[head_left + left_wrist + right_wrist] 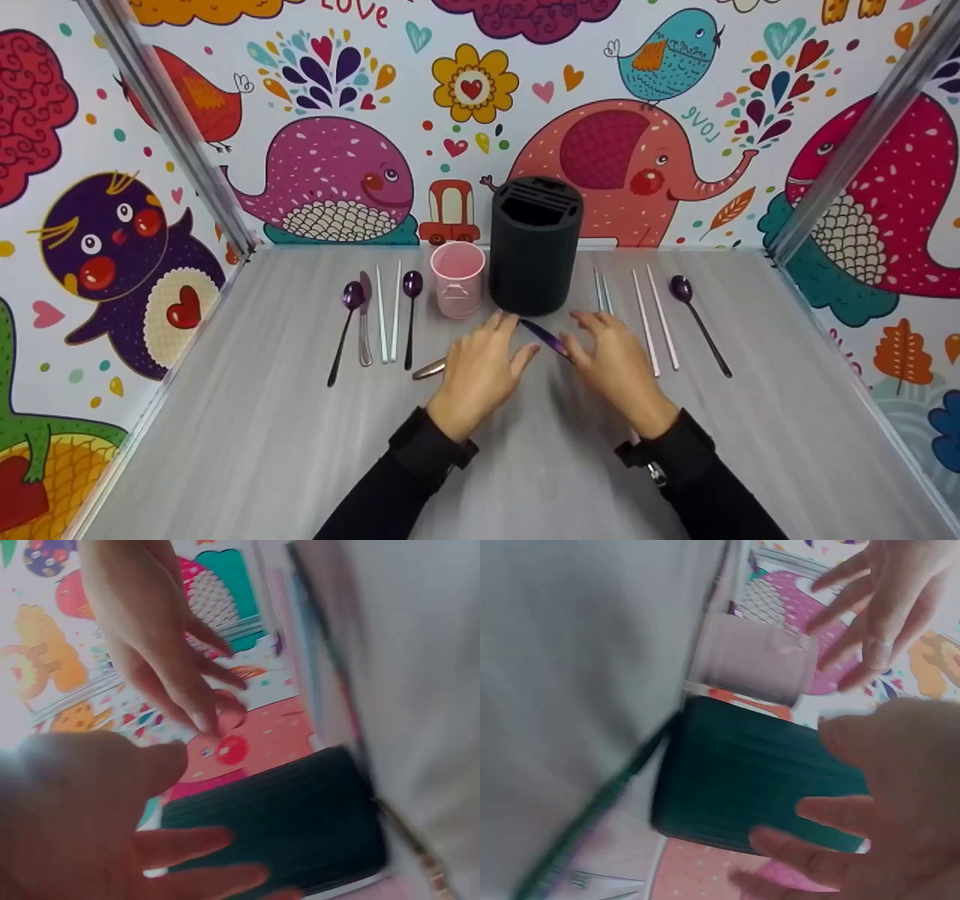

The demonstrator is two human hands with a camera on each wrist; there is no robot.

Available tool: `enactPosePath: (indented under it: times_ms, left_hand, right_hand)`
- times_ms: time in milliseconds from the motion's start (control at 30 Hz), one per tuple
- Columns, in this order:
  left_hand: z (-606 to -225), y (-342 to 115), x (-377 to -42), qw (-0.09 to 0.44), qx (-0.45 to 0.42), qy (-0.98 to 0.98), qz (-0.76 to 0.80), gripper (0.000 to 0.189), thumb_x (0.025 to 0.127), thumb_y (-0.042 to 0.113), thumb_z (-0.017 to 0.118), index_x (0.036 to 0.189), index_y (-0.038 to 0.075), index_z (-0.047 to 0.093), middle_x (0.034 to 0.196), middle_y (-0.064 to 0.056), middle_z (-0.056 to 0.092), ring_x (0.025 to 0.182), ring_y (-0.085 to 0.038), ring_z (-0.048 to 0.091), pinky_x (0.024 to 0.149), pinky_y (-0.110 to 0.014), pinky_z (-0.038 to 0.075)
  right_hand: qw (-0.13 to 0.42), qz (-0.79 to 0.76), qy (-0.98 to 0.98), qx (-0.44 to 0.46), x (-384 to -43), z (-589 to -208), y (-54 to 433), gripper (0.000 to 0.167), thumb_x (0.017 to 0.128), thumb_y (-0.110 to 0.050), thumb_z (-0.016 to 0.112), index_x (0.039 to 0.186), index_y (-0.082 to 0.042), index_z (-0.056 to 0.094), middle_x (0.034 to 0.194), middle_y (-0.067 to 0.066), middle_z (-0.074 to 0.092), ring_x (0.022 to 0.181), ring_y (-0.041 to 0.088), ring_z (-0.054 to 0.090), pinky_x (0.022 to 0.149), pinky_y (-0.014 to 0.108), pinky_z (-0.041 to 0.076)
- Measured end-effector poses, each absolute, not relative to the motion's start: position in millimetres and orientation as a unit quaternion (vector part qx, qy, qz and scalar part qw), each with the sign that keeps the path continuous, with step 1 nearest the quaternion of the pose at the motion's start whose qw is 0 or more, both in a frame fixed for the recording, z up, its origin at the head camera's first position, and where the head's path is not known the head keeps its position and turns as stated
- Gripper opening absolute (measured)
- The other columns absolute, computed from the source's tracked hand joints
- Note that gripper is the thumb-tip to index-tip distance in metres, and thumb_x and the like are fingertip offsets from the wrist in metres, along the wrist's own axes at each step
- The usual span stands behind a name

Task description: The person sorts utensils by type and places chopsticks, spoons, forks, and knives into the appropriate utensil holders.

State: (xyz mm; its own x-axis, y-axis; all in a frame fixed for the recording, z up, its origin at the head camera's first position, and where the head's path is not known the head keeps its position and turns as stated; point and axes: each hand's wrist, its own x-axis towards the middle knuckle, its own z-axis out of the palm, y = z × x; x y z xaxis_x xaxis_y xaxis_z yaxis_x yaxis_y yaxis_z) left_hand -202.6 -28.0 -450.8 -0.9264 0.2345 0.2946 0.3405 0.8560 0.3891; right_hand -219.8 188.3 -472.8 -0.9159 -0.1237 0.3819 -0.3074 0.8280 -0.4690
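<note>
In the head view my left hand (480,367) hovers before a black cylindrical utensil holder (532,262), its fingers extended. My right hand (619,367) is to the right, fingers apart and slightly bent. Between the hands lies a dark purple, flat piece of cutlery (545,337), its right end by the right thumb; its kind is unclear. A shiny metal handle (429,369) sticks out from beneath the left hand, the rest hidden. Both wrist views show the hands holding nothing, near the holder (277,817). A pink cup (457,289) stands left of the holder.
Left of the cup lie two spoons (410,315), a knife (365,322) and a pair of pale chopsticks (382,315). To the right are blue-tinted sticks (605,292), white-pink chopsticks (646,322) and another spoon (701,322). Patterned walls enclose the grey table (247,420).
</note>
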Motion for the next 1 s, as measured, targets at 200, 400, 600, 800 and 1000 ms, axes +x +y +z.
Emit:
enactPosePath:
  times_ms: [200, 400, 600, 800, 1000]
  left_hand:
    - [-419, -26, -229, 0.134, -0.129, -0.937, -0.296, 0.042, 0.111, 0.047, 0.065, 0.122, 0.011, 0.083, 0.114, -0.007, 0.085, 0.093, -0.025, 0.079, 0.080, -0.043, 0.065]
    - [-408, -16, -259, 0.095, -0.061, -0.920, -0.375, 0.052, 0.110, 0.048, 0.066, 0.148, 0.012, 0.068, 0.147, -0.010, 0.073, 0.131, -0.028, 0.073, 0.114, -0.049, 0.058]
    - [-406, 3, -277, 0.089, 0.014, -0.898, -0.431, 0.076, 0.108, 0.050, 0.068, 0.171, 0.016, 0.041, 0.173, -0.014, 0.048, 0.156, -0.033, 0.051, 0.131, -0.056, 0.041]
    - [-418, 13, -291, 0.103, 0.016, -0.888, -0.447, 0.091, 0.107, 0.042, 0.073, 0.176, 0.010, 0.023, 0.180, -0.019, 0.032, 0.165, -0.036, 0.037, 0.137, -0.055, 0.032]
    - [-433, 12, -300, 0.104, 0.018, -0.889, -0.445, 0.094, 0.107, 0.040, 0.072, 0.176, 0.006, 0.018, 0.181, -0.022, 0.028, 0.166, -0.037, 0.035, 0.138, -0.054, 0.030]
  right_hand:
    - [0.152, 0.327, -0.929, 0.078, -233, -444, 208, 0.026, 0.108, -0.025, 0.070, 0.111, -0.003, 0.085, 0.093, 0.012, 0.081, 0.080, 0.022, 0.070, 0.071, 0.037, 0.056]
    - [0.119, 0.314, -0.942, 0.024, -254, -422, 245, 0.033, 0.110, -0.028, 0.067, 0.119, 0.000, 0.082, 0.100, 0.019, 0.078, 0.085, 0.028, 0.065, 0.069, 0.032, 0.048]
    - [0.123, 0.339, -0.933, 0.012, -268, -400, 269, 0.036, 0.111, -0.032, 0.065, 0.124, -0.002, 0.080, 0.098, 0.019, 0.075, 0.084, 0.030, 0.063, 0.068, 0.033, 0.051]
    - [0.071, 0.345, -0.936, -0.029, -287, -418, 307, 0.035, 0.111, -0.032, 0.065, 0.123, -0.003, 0.078, 0.108, 0.021, 0.078, 0.091, 0.031, 0.068, 0.071, 0.030, 0.054]
    - [-0.067, 0.336, -0.939, -0.032, -306, -452, 330, 0.041, 0.111, -0.031, 0.065, 0.136, 0.000, 0.072, 0.131, 0.027, 0.070, 0.109, 0.038, 0.067, 0.092, 0.043, 0.060]
